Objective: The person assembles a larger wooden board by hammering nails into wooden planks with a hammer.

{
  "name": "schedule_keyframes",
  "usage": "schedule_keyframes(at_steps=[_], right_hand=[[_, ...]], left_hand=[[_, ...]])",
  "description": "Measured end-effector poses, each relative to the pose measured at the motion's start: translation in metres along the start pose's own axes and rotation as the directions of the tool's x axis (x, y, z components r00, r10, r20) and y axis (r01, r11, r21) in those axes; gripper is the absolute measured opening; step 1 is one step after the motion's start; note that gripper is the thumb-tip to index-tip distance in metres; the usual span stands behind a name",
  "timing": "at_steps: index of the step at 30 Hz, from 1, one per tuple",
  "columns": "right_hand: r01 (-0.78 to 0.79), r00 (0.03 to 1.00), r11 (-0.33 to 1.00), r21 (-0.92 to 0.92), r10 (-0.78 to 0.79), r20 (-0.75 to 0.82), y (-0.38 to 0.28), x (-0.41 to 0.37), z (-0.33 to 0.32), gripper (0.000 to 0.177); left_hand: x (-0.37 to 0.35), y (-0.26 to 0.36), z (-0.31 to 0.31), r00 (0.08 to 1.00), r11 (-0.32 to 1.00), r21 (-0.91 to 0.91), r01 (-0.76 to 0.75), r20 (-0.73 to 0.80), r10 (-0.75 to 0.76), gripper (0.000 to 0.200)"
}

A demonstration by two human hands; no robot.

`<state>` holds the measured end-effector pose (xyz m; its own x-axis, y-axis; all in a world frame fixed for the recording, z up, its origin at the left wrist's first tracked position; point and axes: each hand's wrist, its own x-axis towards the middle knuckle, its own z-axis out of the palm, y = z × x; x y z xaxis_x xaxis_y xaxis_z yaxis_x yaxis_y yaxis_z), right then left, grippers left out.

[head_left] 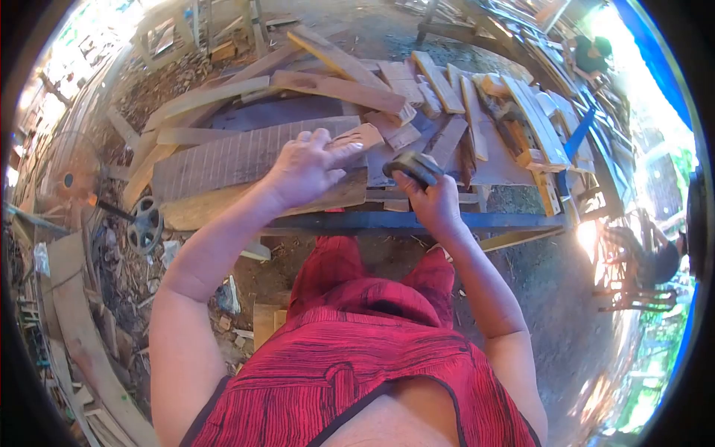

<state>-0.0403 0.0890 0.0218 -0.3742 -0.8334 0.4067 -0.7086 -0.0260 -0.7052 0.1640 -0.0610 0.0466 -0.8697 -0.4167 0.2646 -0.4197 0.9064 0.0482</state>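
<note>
Both hands reach forward over the wood-strewn surface (500,170).
The left hand (304,170), palm down, has its fingers over a short wood piece (366,136), their grip unclear; a wide plank (223,160) lies beside them. The right hand (434,203) closes its fingers round a dark block (414,168), just beside the wood piece. A narrow gap parts the hands; the surface's blue front edge (335,221) runs below the fingers, loose boards beyond them.
</note>
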Motion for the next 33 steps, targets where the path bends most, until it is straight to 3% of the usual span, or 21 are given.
schedule_keyframes(at_steps=[2, 3, 4, 5, 6, 7, 10, 14, 16, 17, 19, 21, 22, 23, 24, 26, 27, 29, 30, 31, 33], right_hand=[[-0.107, 0.994, 0.992, -0.067, 0.107, 0.005, 0.015, -0.002, -0.001, 0.039], [-0.099, 0.995, 0.994, -0.053, 0.099, 0.004, 0.020, 0.001, -0.005, 0.039], [-0.110, 0.994, 0.983, -0.148, 0.106, -0.034, 0.024, 0.006, -0.007, 0.037], [-0.120, 0.992, 0.963, -0.240, 0.106, -0.071, 0.027, 0.011, -0.007, 0.035], [-0.104, 0.994, 0.970, -0.222, 0.091, -0.067, 0.032, 0.018, -0.007, 0.035], [-0.099, 0.994, 0.950, -0.297, 0.082, -0.066, 0.039, 0.026, -0.007, 0.034], [-0.071, 0.997, 0.918, -0.390, 0.049, -0.068, 0.060, 0.046, 0.008, 0.034], [-0.065, 0.997, 0.904, -0.423, 0.040, -0.067, 0.077, 0.050, 0.036, 0.033], [-0.051, 0.998, 0.883, -0.466, 0.029, -0.053, 0.078, 0.044, 0.048, 0.033], [-0.072, 0.997, 0.879, -0.472, 0.044, -0.069, 0.079, 0.040, 0.049, 0.033], [0.097, 0.990, 0.868, -0.487, -0.134, -0.041, 0.084, 0.033, 0.045, 0.036], [0.093, 0.991, 0.903, -0.420, -0.124, -0.046, 0.088, 0.036, 0.039, 0.040], [-0.070, 0.989, 0.994, 0.080, 0.079, -0.128, 0.080, 0.040, 0.038, 0.052], [-0.193, 0.950, 0.803, 0.564, 0.297, -0.098, 0.072, 0.041, 0.038, 0.065], [-0.196, 0.947, 0.803, 0.563, 0.303, -0.103, 0.052, 0.039, 0.034, 0.065], [-0.100, 0.962, 0.971, 0.218, 0.150, -0.227, 0.014, 0.031, 0.021, 0.092], [-0.103, 0.959, 0.972, 0.210, 0.153, -0.238, 0.019, 0.028, 0.016, 0.092], [-0.242, 0.932, 0.798, 0.552, 0.350, -0.097, 0.030, 0.026, 0.010, 0.110], [-0.227, 0.893, 0.792, 0.566, 0.401, -0.203, 0.030, 0.026, 0.008, 0.081], [-0.234, 0.890, 0.790, 0.567, 0.409, -0.202, 0.035, 0.026, 0.002, 0.081], [-0.406, 0.849, 0.521, 0.750, 0.519, 0.099, 0.046, 0.028, -0.020, 0.043]], left_hand=[[0.007, -0.019, -0.010, 0.987, 0.894, -0.428, 0.131, 0.138, -0.078, 0.055], [0.014, -0.029, -0.007, 0.987, 0.900, -0.413, 0.135, 0.137, -0.085, 0.055], [0.019, -0.040, -0.003, 0.988, 0.616, -0.773, 0.153, 0.122, -0.092, 0.053], [0.019, -0.052, -0.001, 0.989, 0.205, -0.971, 0.125, 0.104, -0.110, 0.052], [0.018, -0.053, -0.008, 0.971, -0.089, -0.972, 0.216, 0.224, -0.088, 0.049], [0.016, -0.052, -0.013, 0.970, -0.076, -0.974, 0.213, 0.220, -0.104, 0.049], [0.018, -0.048, -0.012, 0.938, -0.397, -0.859, 0.324, 0.346, 0.015, 0.048], [0.025, -0.049, 0.008, 0.928, -0.377, -0.865, 0.333, 0.372, -0.035, 0.045], [0.032, -0.048, 0.017, 0.902, -0.198, -0.920, 0.339, 0.377, -0.211, 0.039], [0.035, -0.046, 0.017, 0.905, -0.196, -0.917, 0.346, 0.382, -0.189, 0.039], [0.039, -0.034, 0.009, 0.859, -0.272, -0.859, 0.433, 0.484, -0.164, 0.036], [0.049, -0.022, 0.027, 0.880, -0.273, -0.875, 0.399, 0.450, -0.154, 0.035], [0.054, -0.013, 0.032, 0.896, -0.272, -0.891, 0.363, 0.414, -0.159, 0.035], [0.056, -0.003, 0.037, 0.895, -0.273, -0.889, 0.366, 0.417, -0.159, 0.035], [0.060, 0.014, 0.040, 0.918, -0.253, -0.907, 0.335, 0.375, -0.128, 0.035], [0.069, 0.031, 0.058, 0.950, -0.165, -0.948, 0.271, 0.292, -0.114, 0.035], [0.071, 0.039, 0.052, 0.952, -0.166, -0.948, 0.270, 0.288, -0.099, 0.035], [0.070, 0.053, 0.031, 0.921, -0.233, -0.900, 0.370, 0.387, -0.034, 0.035], [0.069, 0.056, 0.033, 0.923, -0.073, -0.922, 0.380, 0.384, -0.040, 0.037], [0.067, 0.059, 0.034, 0.920, -0.074, -0.919, 0.387, 0.390, -0.036, 0.037], [0.066, 0.070, 0.035, 0.911, -0.175, -0.894, 0.412, 0.405, 0.077, 0.034]])
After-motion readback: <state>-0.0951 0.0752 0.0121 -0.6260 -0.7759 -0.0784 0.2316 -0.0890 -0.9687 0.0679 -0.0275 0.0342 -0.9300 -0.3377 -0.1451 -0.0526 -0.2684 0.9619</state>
